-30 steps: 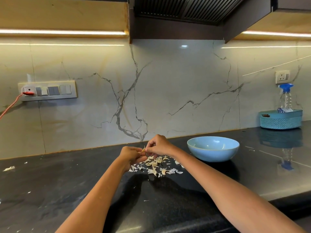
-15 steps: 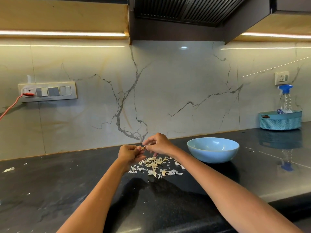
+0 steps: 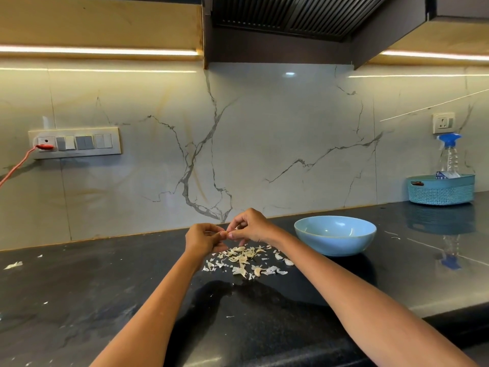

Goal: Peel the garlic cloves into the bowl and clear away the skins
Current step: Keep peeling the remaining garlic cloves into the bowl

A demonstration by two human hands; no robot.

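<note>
- A red plug (image 3: 44,147) sat in the long grey switch plate (image 3: 75,143) on the wall at the far left, and its red cord ran out of the picture.
- A small white scrap of skin (image 3: 13,265) lay alone on the shiny black stone counter (image 3: 92,300).
- The left hand (image 3: 202,238) was curled, and its fingertips pinched a tiny garlic clove (image 3: 227,232) up in the air.
- The clove was almost hidden by the fingers, so its look was hard to tell.
- The right hand (image 3: 250,225) pinched the same clove from the other side, fingers bent tight.
- A pile of thin, pale, papery garlic skins (image 3: 244,260) lay on the counter just under the hands.
- The round light blue bowl (image 3: 335,235) stood just beside the pile, on its right. Its bottom was hidden by the rim.
- A teal plastic basket (image 3: 440,188) held a clear spray bottle with a blue top (image 3: 449,154) at the far right.
</note>
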